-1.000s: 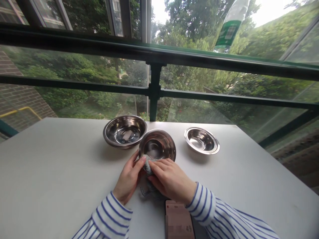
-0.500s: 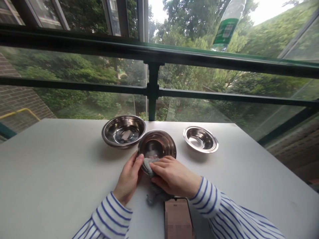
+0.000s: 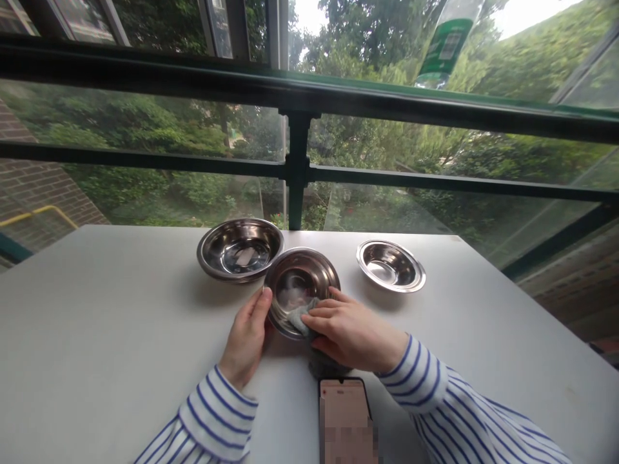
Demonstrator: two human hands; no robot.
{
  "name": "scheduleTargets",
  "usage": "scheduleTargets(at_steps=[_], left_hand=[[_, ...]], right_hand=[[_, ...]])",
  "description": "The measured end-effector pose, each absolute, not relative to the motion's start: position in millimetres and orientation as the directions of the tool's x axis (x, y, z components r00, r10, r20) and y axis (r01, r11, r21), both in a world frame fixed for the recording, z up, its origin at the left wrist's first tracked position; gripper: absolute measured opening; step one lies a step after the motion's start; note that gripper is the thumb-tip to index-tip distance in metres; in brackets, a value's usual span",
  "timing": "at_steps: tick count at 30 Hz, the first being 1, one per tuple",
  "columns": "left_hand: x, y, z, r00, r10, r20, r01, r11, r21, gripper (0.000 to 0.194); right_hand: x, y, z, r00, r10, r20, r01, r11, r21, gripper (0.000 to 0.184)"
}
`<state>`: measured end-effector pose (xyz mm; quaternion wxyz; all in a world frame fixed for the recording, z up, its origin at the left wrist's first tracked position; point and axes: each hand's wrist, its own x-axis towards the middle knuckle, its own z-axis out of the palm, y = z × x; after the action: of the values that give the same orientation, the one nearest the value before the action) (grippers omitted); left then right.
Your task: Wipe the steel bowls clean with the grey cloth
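A shiny steel bowl (image 3: 322, 267) is tilted toward me in the middle of the white table. My left hand (image 3: 245, 332) grips its left rim, thumb on top and the other fingers beneath. Bunched in my right hand (image 3: 355, 328) is a grey cloth (image 3: 300, 317), pressed against the near right inside of the bowl. Part of the cloth hangs below that hand toward the table. Behind and to the left stands a stack of steel bowls (image 3: 213, 253), touching or nearly touching the held bowl. A single smaller steel bowl (image 3: 416, 274) sits apart on the right.
A phone (image 3: 344, 412) lies on the white table (image 3: 120, 335) just in front of my hands. Past the table's far edge runs a dark green railing (image 3: 193, 82) with glass panels. A plastic bottle (image 3: 445, 48) with a green label stands on the rail.
My right hand and the cloth have moved right along the inside of the bowl, away from the left thumb. The left hand keeps its hold on the rim.
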<state>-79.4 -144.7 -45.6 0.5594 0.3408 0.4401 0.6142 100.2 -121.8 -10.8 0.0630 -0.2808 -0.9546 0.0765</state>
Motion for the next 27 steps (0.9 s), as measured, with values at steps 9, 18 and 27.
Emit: scheduleTargets(at_steps=[9,18,27], left_hand=[[-82.4,-141.8,-50.8,-0.220,0.975,-0.044,-0.318,-0.029,0.947,0.037],[-78.7,-143.8,-53.2,-0.153,0.988,-0.036,-0.369,-0.023,0.929,0.035],[-81.8,-142.4,-57.8,-0.116,0.993,-0.035,-0.327,-0.005,0.945,0.037]], right_hand=[[86.3,-124.5,-20.4,-0.840,0.527,0.129,0.500,0.844,-0.193,0.030],[85.7,-123.3,-19.8,-0.841,0.525,0.130,0.481,0.836,-0.265,0.031],[88.0,-125.4,-16.6,-0.818,0.568,0.096,0.545,0.817,-0.188,0.023]])
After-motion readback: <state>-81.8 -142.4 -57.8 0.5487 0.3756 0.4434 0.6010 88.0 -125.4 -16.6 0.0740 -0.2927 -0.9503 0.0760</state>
